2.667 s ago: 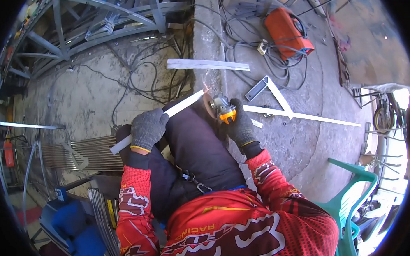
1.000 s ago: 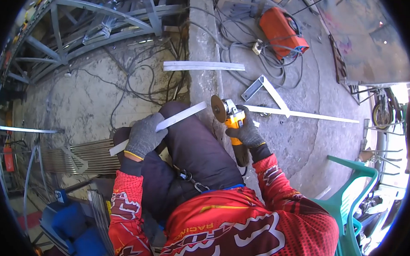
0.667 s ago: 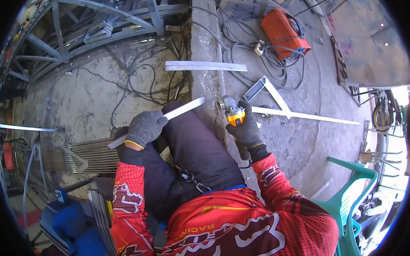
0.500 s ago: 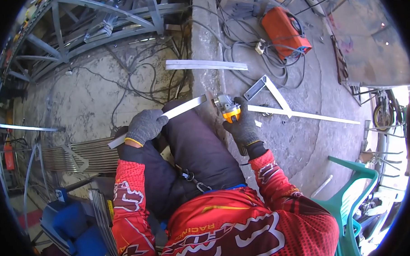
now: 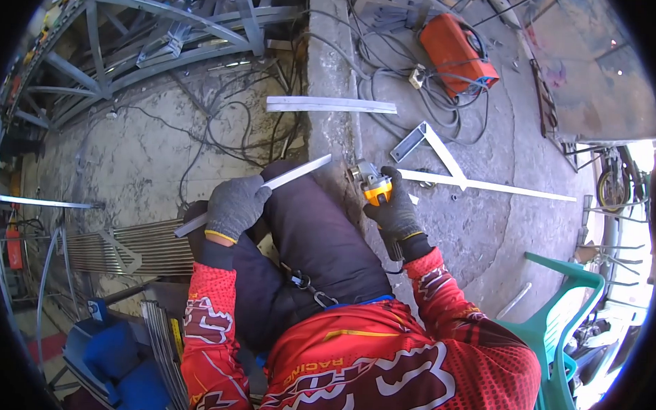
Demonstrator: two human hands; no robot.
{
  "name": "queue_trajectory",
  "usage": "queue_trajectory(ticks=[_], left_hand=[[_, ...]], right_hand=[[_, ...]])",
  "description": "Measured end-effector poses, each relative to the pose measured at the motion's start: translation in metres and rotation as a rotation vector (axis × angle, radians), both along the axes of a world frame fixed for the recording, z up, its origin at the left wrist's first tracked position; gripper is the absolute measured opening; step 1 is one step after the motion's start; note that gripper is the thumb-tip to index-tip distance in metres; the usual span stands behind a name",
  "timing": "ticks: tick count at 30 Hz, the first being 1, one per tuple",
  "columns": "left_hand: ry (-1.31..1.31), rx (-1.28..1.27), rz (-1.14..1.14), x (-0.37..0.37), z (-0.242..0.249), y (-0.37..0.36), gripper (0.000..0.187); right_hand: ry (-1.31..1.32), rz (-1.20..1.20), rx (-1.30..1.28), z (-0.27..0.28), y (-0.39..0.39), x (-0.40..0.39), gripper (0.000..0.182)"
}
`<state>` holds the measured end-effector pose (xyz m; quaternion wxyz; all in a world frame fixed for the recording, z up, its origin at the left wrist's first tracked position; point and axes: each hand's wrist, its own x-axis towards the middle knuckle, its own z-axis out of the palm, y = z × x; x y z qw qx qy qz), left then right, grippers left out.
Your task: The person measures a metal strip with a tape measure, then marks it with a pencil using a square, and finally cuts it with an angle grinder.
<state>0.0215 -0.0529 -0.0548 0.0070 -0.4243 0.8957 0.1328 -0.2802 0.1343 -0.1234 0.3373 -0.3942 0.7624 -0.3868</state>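
My left hand (image 5: 235,207), in a grey knit glove, is closed around a silver metal bar (image 5: 298,171) lying across my thighs. The bar's far end sticks out past my knee toward the middle. In my right hand (image 5: 398,209), also gloved, is a yellow and grey angle grinder (image 5: 372,183), its head pointing up and left. A gap separates the grinder from the bar's end. Just beyond the right hand, a white metal square (image 5: 445,155) with a long thin blade lies on the concrete.
Another metal bar (image 5: 331,105) lies ahead across a concrete ledge. A red welding machine (image 5: 457,54) with tangled cables stands farther off. Metal trusses (image 5: 168,26) fill the upper left; a bundle of metal tubes (image 5: 160,246) lies at left. A green plastic chair (image 5: 555,314) is at right.
My right hand has drawn the grinder back to the right, away from the bar's end. The left hand has shifted slightly right, and the bar appears turned a little.
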Motion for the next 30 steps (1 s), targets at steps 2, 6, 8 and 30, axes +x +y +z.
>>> queue_trajectory(ticks=[2,6,8,30], left_hand=[[-0.005,-0.069,-0.018,-0.002,0.000,0.010,0.031],[0.001,-0.197,-0.073,-0.001,-0.003,0.016,0.028],[-0.012,-0.209,-0.083,0.000,-0.010,0.016,0.027],[0.051,-0.223,-0.075,0.001,-0.010,0.019,0.027]], right_hand=[[-0.016,0.008,0.000,0.000,-0.003,-0.005,0.091],[0.088,0.043,-0.040,0.000,-0.010,-0.009,0.093],[0.085,0.061,-0.061,0.003,-0.015,-0.009,0.091],[0.063,0.014,-0.114,0.007,-0.010,-0.011,0.090]])
